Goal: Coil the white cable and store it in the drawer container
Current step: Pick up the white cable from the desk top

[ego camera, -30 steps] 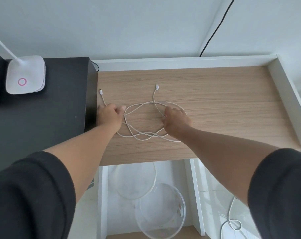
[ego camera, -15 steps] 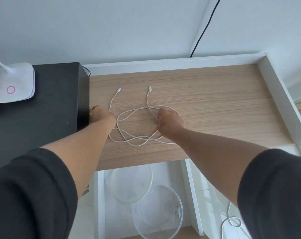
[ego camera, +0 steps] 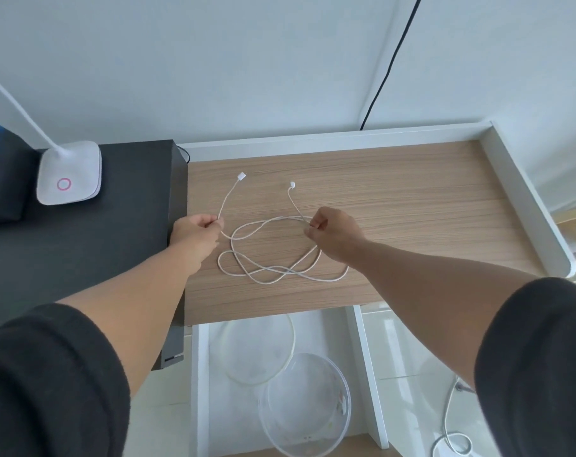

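A thin white cable (ego camera: 273, 268) lies in loose tangled loops on the wooden desk top (ego camera: 411, 199). Its two plug ends point away from me toward the wall. My left hand (ego camera: 197, 229) pinches the strand a short way behind the left plug. My right hand (ego camera: 332, 230) pinches the other strand behind the right plug. Between and below both hands the loops rest flat on the wood. Below the desk's front edge sits a clear round container (ego camera: 304, 407) with a clear lid (ego camera: 258, 349) beside it.
A black cabinet (ego camera: 82, 245) stands flush at the left with a white lamp base (ego camera: 69, 173) on it. White raised rims border the desk at the back and right. A black cord (ego camera: 390, 64) runs down the wall. Another white cable (ego camera: 449, 433) lies on the floor, lower right.
Both hands lifted from the loops to pinch the strands near the plugs. The left plug end swung from the cabinet edge to point away from me.
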The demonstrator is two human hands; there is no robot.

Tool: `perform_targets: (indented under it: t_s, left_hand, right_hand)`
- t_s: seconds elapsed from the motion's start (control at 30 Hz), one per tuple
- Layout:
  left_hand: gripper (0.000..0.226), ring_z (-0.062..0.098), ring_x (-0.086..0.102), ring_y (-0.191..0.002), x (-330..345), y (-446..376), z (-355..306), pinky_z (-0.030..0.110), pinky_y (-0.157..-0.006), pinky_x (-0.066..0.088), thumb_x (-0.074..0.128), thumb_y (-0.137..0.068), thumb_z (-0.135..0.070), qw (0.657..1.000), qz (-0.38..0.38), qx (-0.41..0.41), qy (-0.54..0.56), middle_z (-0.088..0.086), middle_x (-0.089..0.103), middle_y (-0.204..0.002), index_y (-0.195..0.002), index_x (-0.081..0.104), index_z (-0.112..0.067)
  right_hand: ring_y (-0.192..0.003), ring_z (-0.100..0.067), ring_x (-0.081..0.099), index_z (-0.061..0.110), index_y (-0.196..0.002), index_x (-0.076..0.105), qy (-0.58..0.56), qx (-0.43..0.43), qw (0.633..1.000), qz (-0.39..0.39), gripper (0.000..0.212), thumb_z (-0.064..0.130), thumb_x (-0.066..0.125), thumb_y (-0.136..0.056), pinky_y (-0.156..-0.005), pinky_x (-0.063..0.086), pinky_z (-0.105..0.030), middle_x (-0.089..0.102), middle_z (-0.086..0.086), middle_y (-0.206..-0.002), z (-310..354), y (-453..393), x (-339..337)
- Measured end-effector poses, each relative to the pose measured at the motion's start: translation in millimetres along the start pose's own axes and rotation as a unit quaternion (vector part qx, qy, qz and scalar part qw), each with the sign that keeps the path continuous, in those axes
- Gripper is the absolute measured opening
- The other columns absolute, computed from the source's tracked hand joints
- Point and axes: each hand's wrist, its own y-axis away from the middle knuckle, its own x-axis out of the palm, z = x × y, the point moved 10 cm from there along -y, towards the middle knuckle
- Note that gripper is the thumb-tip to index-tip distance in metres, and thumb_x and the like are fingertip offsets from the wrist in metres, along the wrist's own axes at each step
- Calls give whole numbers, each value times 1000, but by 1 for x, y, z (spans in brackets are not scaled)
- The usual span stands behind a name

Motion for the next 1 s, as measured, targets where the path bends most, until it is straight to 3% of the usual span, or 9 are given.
perform_targets:
  t_s: [0.2,0.37,0.53,0.67,0.8,1.0]
  left_hand:
    - [11,10,69,-77,-17,24,-28,21,-68,57,78,-91,-29,999,21,28,10,-1,71,-92,-98,72,-23]
    - [6,16,73,-86,-23,49,-58,35,-76,61,72,-96,-26,998,55,27,19,2,76,-99,-93,68,-23]
    - [15,17,76,-83,-32,79,-108,42,-86,60,62,-103,-28,992,90,62,62,4,80,-98,-110,65,-15]
    - [17,18,79,-78,-49,101,-157,41,-80,62,54,-106,-26,985,83,104,109,7,79,-99,-112,60,-12]
    - [12,22,80,-78,-69,126,-207,41,-75,63,51,-106,-27,982,55,154,95,-1,81,-86,-105,56,-16]
    - [16,21,80,-82,-68,178,-264,40,-76,62,42,-108,-27,972,67,189,120,4,83,-89,-104,51,-15]
  right_hand:
    - [-64,-4,53,26,-77,62,-45,-16,999,-16,20,30,76,-90,-54,36,-23,58,13,-70,9,18,-32]
    - [-70,-14,56,20,-84,66,-63,-27,997,-32,14,28,75,-91,-62,41,-27,62,8,-77,27,34,-57]
    - [-71,-15,59,22,-82,64,-128,-28,990,-58,17,30,77,-90,-65,46,-28,66,5,-79,46,45,-96]
    - [-73,-19,64,18,-85,64,-208,-38,975,-63,16,28,76,-91,-69,52,-35,70,-2,-84,68,56,-133]
    - [-66,-13,63,16,-84,64,-263,-78,959,-73,17,24,77,-92,-59,49,-29,67,1,-79,102,75,-170]
    - [-67,-9,64,19,-84,65,-360,-134,922,-46,17,27,80,-90,-68,52,-27,71,6,-80,163,104,-207]
